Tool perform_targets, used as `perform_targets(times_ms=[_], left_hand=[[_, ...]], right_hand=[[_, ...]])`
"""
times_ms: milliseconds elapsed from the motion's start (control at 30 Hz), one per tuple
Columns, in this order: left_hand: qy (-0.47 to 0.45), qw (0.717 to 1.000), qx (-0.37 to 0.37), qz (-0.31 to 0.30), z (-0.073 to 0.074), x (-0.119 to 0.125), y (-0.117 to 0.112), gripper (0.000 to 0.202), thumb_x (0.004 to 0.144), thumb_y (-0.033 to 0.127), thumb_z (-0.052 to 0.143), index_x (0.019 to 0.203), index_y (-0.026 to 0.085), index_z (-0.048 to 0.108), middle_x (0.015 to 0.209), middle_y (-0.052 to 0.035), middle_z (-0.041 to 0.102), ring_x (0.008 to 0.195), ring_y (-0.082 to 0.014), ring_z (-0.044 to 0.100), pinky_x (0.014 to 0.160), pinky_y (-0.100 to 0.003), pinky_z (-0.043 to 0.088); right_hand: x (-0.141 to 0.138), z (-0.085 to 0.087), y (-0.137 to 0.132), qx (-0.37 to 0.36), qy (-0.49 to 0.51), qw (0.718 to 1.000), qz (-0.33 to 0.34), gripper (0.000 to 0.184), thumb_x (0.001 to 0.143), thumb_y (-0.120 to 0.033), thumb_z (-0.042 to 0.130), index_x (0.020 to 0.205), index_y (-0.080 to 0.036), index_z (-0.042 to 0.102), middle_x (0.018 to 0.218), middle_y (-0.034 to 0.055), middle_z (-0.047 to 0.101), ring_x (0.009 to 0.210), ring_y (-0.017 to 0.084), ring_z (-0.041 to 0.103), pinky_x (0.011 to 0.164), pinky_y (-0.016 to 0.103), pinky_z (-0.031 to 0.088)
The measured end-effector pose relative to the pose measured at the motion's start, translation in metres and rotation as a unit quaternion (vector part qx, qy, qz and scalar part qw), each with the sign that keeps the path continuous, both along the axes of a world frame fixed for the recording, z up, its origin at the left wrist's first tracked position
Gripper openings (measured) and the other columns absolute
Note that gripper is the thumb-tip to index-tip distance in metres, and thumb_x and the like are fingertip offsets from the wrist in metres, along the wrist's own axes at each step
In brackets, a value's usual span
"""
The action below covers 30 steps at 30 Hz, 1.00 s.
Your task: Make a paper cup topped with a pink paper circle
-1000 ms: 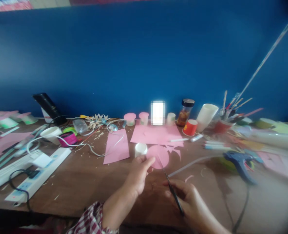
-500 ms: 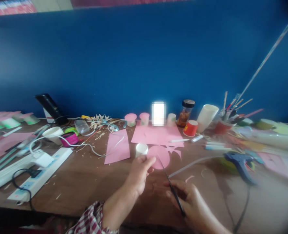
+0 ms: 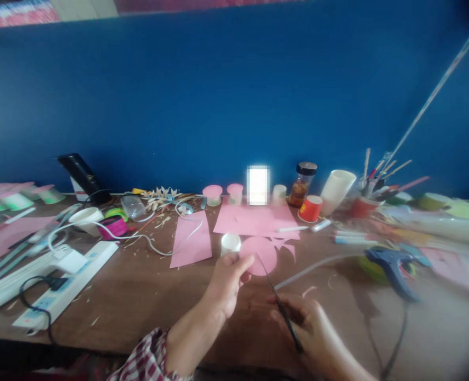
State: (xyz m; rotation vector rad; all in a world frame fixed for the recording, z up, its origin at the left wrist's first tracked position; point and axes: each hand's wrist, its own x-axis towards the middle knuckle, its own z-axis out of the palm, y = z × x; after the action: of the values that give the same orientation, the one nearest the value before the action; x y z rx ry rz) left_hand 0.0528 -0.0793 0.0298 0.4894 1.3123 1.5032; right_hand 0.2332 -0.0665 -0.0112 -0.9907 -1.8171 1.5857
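Between the thumb and fingers of my left hand (image 3: pixel 230 280) is a round pink paper disc (image 3: pixel 264 254), gripped at its left edge. My right hand (image 3: pixel 307 323) is closed round a slim black-handled pointed tool (image 3: pixel 285 312). Its thin tip lies over the disc's lower middle. Whether it is a knife or one blade of scissors, I cannot tell. A small white paper cup (image 3: pixel 230 243) stands just behind my left hand, partly hidden by it. To the disc's right lies a pink paper offcut (image 3: pixel 287 248) with curved edges.
Pink sheets (image 3: pixel 194 241) lie behind. Paper cups with pink tops (image 3: pixel 212 193), a jar (image 3: pixel 300 185) and a red cup (image 3: pixel 310 208) line the back. At right is a blue glue gun (image 3: pixel 391 267); at left, a power strip (image 3: pixel 67 288) with cables.
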Motion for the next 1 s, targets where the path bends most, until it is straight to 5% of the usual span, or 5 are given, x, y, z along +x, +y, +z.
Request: perform_targets(times_ms=[300,533,633,833,1000], left_hand=[[-0.020,1.000,0.012,0.003,0.005,-0.001,0.002,0.026,0.063,0.033,0.080,0.063,0.014,0.063,0.061,0.0019,0.056,0.056,-0.0071,0.047,0.056,-0.021,0.037],[-0.037,0.998,0.017,0.056,0.008,-0.023,0.001,0.024,0.064,0.030,0.081,0.069,0.014,0.064,0.064,0.0023,0.060,0.058,-0.0061,0.050,0.056,-0.019,0.040],[-0.045,0.995,0.035,0.082,0.009,-0.035,0.001,0.023,0.066,0.029,0.080,0.074,0.013,0.066,0.067,0.0011,0.063,0.059,-0.0068,0.053,0.055,-0.018,0.041],[-0.160,0.970,0.132,0.126,0.020,-0.049,0.012,0.014,0.068,0.018,0.074,0.067,0.013,0.061,0.069,0.0004,0.064,0.058,-0.0072,0.055,0.051,-0.017,0.044],[-0.216,0.958,0.109,0.151,0.031,-0.061,0.012,0.009,0.073,0.010,0.064,0.066,0.012,0.059,0.063,0.0001,0.061,0.053,-0.0077,0.054,0.048,-0.018,0.045]], right_hand=[[0.000,0.015,0.002,-0.005,0.007,0.999,0.034,0.029,0.080,-0.035,0.068,0.102,-0.015,0.069,0.090,0.0092,0.074,0.083,0.024,0.068,0.075,0.031,0.054],[0.010,0.020,0.015,0.100,-0.071,0.992,0.021,0.021,0.073,-0.029,0.070,0.086,-0.021,0.057,0.061,-0.0047,0.058,0.055,0.014,0.052,0.052,0.023,0.039],[0.015,0.027,0.028,0.203,-0.199,0.958,-0.039,0.018,0.075,-0.031,0.068,0.086,-0.024,0.057,0.065,-0.0027,0.062,0.058,0.017,0.055,0.054,0.025,0.037],[-0.001,0.041,0.065,0.410,-0.408,0.809,-0.107,0.008,0.079,-0.025,0.062,0.079,-0.022,0.055,0.080,0.0045,0.064,0.081,0.024,0.058,0.060,0.029,0.034],[-0.029,0.029,0.094,0.358,-0.413,0.835,-0.062,0.008,0.081,-0.027,0.060,0.081,-0.020,0.058,0.089,0.0079,0.066,0.093,0.025,0.058,0.073,0.030,0.037]])
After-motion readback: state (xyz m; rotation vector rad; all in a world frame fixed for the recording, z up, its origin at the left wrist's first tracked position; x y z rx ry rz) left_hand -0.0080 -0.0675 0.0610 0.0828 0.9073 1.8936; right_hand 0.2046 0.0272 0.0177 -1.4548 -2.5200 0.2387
